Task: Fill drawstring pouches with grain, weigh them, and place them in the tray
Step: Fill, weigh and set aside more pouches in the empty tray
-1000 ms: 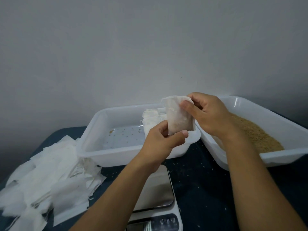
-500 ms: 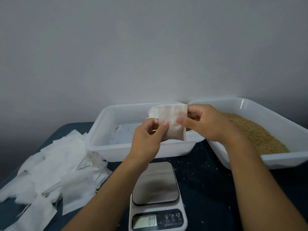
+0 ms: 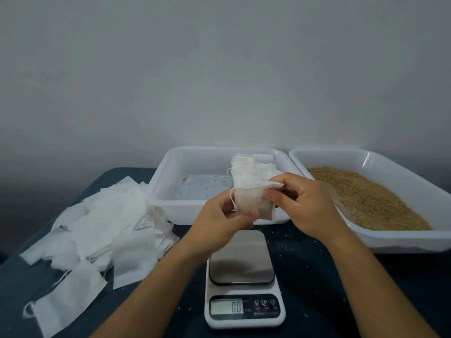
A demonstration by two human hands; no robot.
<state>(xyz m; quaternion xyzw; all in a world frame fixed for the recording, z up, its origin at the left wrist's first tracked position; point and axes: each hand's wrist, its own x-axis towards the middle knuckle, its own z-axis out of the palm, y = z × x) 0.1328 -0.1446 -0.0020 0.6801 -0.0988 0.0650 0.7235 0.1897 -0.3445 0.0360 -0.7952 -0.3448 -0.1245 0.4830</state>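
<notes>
A small white drawstring pouch (image 3: 253,202) with grain showing through its lower part hangs in the air above the scale (image 3: 241,272). My left hand (image 3: 219,220) pinches its lower left corner and my right hand (image 3: 302,203) pinches its upper right edge. Its string dangles at the left side. Behind the pouch, a white tray (image 3: 170,172) holds a few filled pouches (image 3: 253,167) at its right end. At the right, another white tray (image 3: 395,240) holds brown grain (image 3: 366,198).
A heap of empty white pouches (image 3: 97,228) covers the left of the dark blue table (image 3: 317,276). The scale's display (image 3: 227,307) reads 00. Loose grains dot the table and the middle tray's floor. A grey wall rises right behind the trays.
The pouch has come down from in front of the tray toward the scale and turned. My hands have shifted their hold on it. The view has tilted down, showing the whole scale.
</notes>
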